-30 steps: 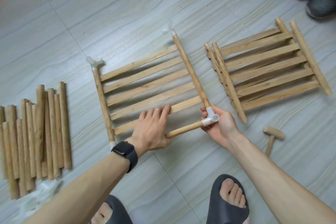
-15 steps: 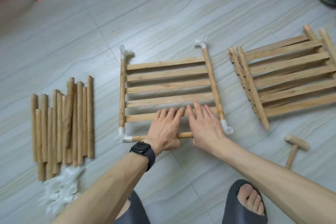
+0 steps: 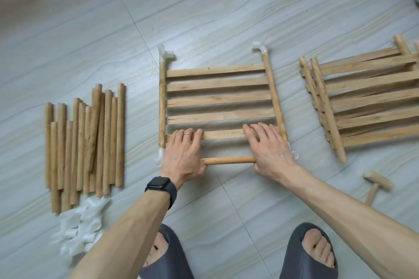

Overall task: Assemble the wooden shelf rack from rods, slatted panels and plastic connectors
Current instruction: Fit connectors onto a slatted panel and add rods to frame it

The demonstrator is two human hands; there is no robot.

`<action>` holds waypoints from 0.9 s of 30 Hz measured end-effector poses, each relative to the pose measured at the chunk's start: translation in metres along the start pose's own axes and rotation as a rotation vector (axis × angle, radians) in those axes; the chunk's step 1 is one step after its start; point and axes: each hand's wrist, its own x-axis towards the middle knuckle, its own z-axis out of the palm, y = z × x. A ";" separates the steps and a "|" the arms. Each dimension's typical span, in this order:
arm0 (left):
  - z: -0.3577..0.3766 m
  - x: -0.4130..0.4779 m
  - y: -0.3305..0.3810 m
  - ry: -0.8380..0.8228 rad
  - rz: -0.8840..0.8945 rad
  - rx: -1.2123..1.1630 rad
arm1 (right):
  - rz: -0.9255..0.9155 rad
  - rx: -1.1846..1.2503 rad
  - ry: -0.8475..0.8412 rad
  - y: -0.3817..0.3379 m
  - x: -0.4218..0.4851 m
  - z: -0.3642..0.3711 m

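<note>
Two hands are laid flat: the left hand (image 3: 184, 156) and right hand (image 3: 269, 152) rest with straight fingers on the nearest slat of one slatted panel (image 3: 217, 99), palms pressed over the ends of a rod (image 3: 229, 160) (nothing is gripped). The panel is laid flat on the tiled floor (image 3: 204, 7), mid-frame, with a white connector (image 3: 166, 54) fitted at each far corner. Well to the left are set a pile of rods (image 3: 86, 142) and spare connectors (image 3: 81, 226); to the right, a stack of panels (image 3: 362, 102) and a mallet (image 3: 377, 182).

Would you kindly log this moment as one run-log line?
phase: fitting rod | left hand: flat on rod | right hand: flat on rod | slatted panel: on floor | mallet: untouched
</note>
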 end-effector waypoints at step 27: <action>-0.022 0.025 0.006 -0.013 0.019 0.031 | -0.005 0.017 0.065 0.021 0.020 -0.036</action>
